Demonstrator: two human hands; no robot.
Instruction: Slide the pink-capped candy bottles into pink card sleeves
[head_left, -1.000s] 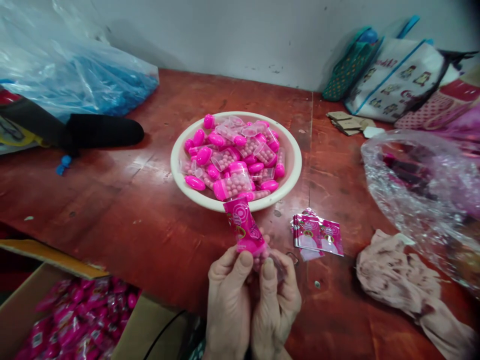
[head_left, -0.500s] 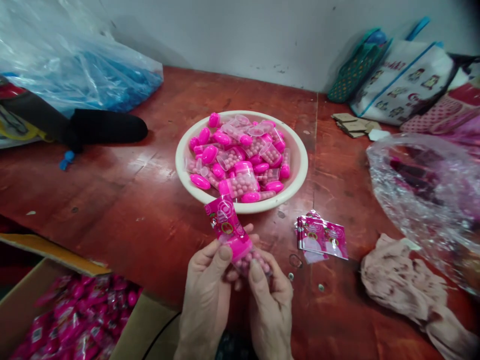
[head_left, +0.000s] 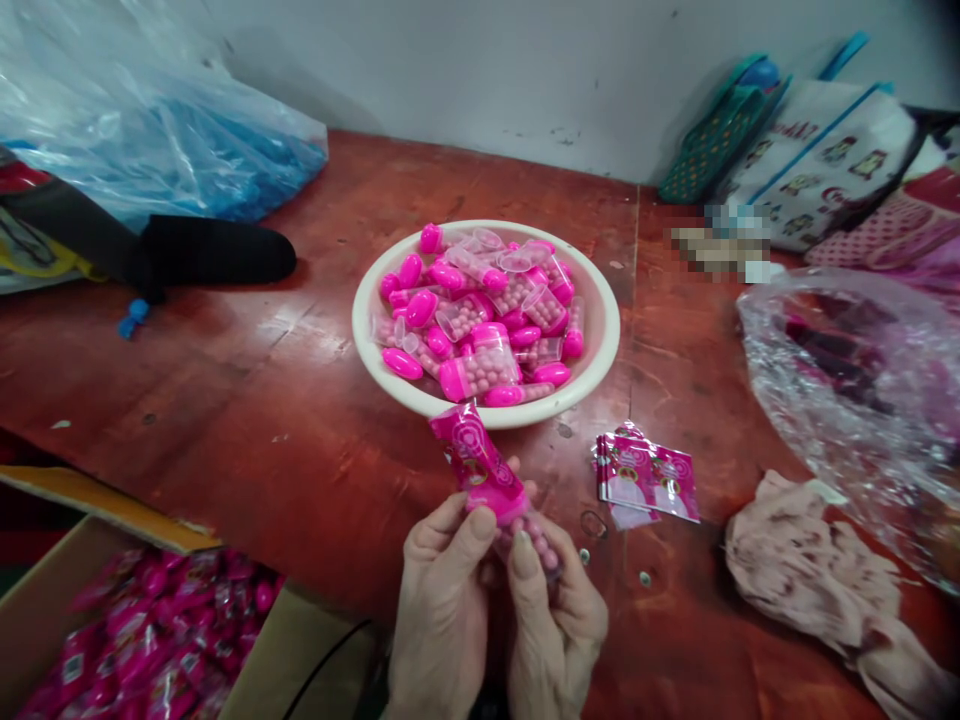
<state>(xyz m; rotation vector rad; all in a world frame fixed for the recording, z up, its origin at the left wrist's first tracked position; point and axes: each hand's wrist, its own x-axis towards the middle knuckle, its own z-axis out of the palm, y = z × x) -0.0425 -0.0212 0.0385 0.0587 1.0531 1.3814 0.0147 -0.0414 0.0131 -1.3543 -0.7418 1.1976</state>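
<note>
A small clear bottle of pink candy balls (head_left: 541, 545) is held between both hands, tilted, with a printed pink sleeve (head_left: 472, 455) over its capped end. My left hand (head_left: 442, 605) pinches the sleeve and cap end between thumb and fingers. Around the clear end, the thumb and fingers of my right hand (head_left: 559, 630) are closed. The sleeve's far end sticks up loosely, close to the rim of a cream bowl (head_left: 611, 325). More pink-capped bottles (head_left: 491, 365) of candy balls fill that bowl. Flat printed sleeves (head_left: 634, 475) lie stacked to the right of my hands.
An open cardboard box (head_left: 292, 650) at lower left holds many pink wrapped packets (head_left: 157, 620). A crumpled cloth (head_left: 810, 565) and a clear plastic bag (head_left: 832, 350) lie on the right. At the back left are a large bag with blue contents (head_left: 225, 150) and a black cloth-like object (head_left: 217, 250).
Both hands have shifted slightly right and down with the bottle. The sleeve leans further to the right and sits a little lower. My grip looks the same.
</note>
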